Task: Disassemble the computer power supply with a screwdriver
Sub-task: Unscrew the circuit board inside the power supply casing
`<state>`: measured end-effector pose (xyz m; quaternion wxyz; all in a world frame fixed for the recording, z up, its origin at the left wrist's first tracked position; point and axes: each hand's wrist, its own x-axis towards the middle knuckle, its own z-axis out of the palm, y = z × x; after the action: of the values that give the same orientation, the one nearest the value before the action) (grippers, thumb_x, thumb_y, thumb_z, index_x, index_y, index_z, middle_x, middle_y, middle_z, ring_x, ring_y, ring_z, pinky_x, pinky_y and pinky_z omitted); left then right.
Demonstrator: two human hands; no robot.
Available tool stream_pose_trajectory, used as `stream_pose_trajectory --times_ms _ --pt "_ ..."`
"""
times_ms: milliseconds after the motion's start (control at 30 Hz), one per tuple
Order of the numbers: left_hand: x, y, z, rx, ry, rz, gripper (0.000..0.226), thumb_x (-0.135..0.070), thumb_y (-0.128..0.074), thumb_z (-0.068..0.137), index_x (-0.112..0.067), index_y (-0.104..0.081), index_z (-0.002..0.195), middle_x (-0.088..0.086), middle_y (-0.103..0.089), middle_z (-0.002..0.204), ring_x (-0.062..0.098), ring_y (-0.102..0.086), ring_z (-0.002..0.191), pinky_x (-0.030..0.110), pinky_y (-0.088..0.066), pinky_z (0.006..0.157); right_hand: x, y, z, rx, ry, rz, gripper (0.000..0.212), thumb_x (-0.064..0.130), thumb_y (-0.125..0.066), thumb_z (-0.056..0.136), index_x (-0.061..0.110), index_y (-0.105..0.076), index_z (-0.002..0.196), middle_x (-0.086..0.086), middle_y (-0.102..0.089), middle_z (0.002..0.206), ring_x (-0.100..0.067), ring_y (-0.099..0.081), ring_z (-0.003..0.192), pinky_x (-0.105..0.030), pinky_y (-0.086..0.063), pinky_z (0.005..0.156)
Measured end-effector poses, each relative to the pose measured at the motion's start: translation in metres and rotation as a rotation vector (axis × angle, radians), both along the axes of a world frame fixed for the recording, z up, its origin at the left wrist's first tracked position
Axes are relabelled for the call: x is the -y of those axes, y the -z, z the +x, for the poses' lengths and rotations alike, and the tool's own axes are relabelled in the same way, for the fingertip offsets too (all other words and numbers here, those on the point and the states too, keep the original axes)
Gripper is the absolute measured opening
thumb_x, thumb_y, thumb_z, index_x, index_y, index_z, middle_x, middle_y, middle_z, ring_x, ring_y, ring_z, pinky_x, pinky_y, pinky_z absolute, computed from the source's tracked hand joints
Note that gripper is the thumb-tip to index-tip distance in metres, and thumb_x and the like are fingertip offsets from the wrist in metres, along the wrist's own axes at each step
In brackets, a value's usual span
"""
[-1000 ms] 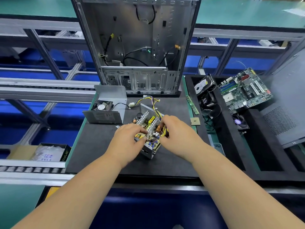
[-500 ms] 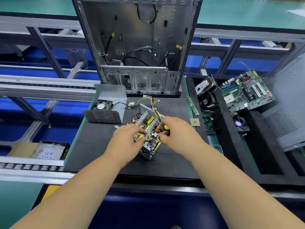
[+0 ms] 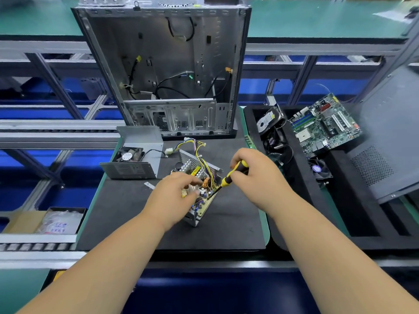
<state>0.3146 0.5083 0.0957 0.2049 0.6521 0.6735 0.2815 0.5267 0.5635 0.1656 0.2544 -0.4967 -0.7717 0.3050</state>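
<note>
Centrally, black mat point(image 3: 127, 214); green bench point(image 3: 317, 21) behind.

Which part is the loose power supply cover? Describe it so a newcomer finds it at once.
Start at the tall open computer case standing at the back of the black mat. Just in front of its left corner lies the power supply cover, a bent grey metal shell. Unlike the opened unit nearby, it carries a black fan.

This is an electronics disassembly workstation on a factory line. A gutted computer case point(image 3: 167, 71) stands upright on a black anti-static mat point(image 3: 127, 214). Right of the case, a black foam tray point(image 3: 353, 214) holds a motherboard point(image 3: 326, 125) and a hard drive point(image 3: 267, 121). Left of the case run roller conveyor rails point(image 3: 45, 130) on aluminium framing, and behind it lies a green-topped bench point(image 3: 317, 17).
</note>
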Motion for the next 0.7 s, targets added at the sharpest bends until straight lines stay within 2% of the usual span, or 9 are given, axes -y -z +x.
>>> stream_pose_trajectory --times_ms 100,200,300,400,533,633,700 --pt "-0.008 -0.003 0.015 -0.03 0.057 -0.036 0.033 -0.038 -0.077 0.081 -0.038 -0.068 0.113 -0.019 -0.061 0.102 -0.003 -0.052 0.091 0.015 -0.04 0.082 -0.004 -0.006 0.019 -0.136 0.092 -0.035 0.017 0.009 -0.059 0.081 0.025 -0.055 0.078 0.009 -0.061 0.072 -0.005 -0.044 0.056 -0.025 -0.031 0.054" --pt "-0.018 -0.006 0.034 -0.117 0.088 -0.023 0.038 -0.043 -0.078 0.078 -0.038 -0.067 0.113 -0.02 -0.062 0.099 0.001 -0.054 0.09 0.018 -0.043 0.082 -0.008 -0.01 0.037 -0.224 0.153 -0.063 0.019 0.005 -0.059 0.083 0.023 -0.057 0.078 0.014 -0.055 0.062 -0.006 -0.04 0.05 -0.02 -0.031 0.047" --pt "-0.028 -0.009 0.055 -0.144 0.084 -0.007 0.024 -0.043 -0.076 0.08 -0.036 -0.069 0.102 -0.019 -0.063 0.089 0.004 -0.056 0.084 0.025 -0.049 0.079 -0.011 -0.011 0.055 -0.277 0.189 -0.088 0.018 0.003 -0.058 0.084 0.02 -0.057 0.079 0.016 -0.054 0.059 -0.005 -0.039 0.048 -0.016 -0.03 0.044" --pt "-0.04 -0.009 0.075 -0.15 0.088 -0.016 0.007 -0.039 -0.072 0.085 -0.034 -0.071 0.089 -0.016 -0.063 0.08 0.008 -0.057 0.079 0.027 -0.048 0.072 -0.015 -0.01 0.077 -0.306 0.217 -0.097 0.015 0.003 -0.057 0.087 0.016 -0.057 0.082 0.017 -0.054 0.055 -0.003 -0.04 0.046 -0.013 -0.031 0.044" --pt "-0.054 -0.007 0.104 -0.105 0.093 -0.036 0.007 -0.036 -0.068 0.089 -0.033 -0.072 0.085 -0.012 -0.066 0.08 0.011 -0.059 0.08 0.028 -0.048 0.073 -0.022 -0.002 0.114 -0.336 0.291 -0.096 0.012 0.009 -0.06 0.087 0.019 -0.059 0.08 0.017 -0.053 0.055 -0.001 -0.038 0.046 -0.012 -0.03 0.043" --pt "-0.061 -0.001 0.13 -0.026 0.091 -0.045 0.01 -0.033 -0.068 0.091 -0.031 -0.073 0.082 -0.016 -0.065 0.076 0.01 -0.06 0.081 0.028 -0.047 0.072 -0.028 0.006 0.145 -0.362 0.408 -0.092 0.012 0.026 -0.067 0.087 0.022 -0.061 0.078 0.011 -0.05 0.055 -0.005 -0.043 0.052 -0.017 -0.035 0.048" --pt "-0.065 0.005 0.151 0.042 0.102 -0.08 0.01 -0.031 -0.067 0.092 -0.03 -0.076 0.088 -0.018 -0.066 0.082 0.006 -0.061 0.084 0.023 -0.042 0.072 -0.033 0.013 0.166 -0.396 0.522 -0.114 0.015 0.032 -0.069 0.086 0.021 -0.064 0.078 0.002 -0.064 0.063 -0.011 -0.054 0.059 -0.029 -0.046 0.058"
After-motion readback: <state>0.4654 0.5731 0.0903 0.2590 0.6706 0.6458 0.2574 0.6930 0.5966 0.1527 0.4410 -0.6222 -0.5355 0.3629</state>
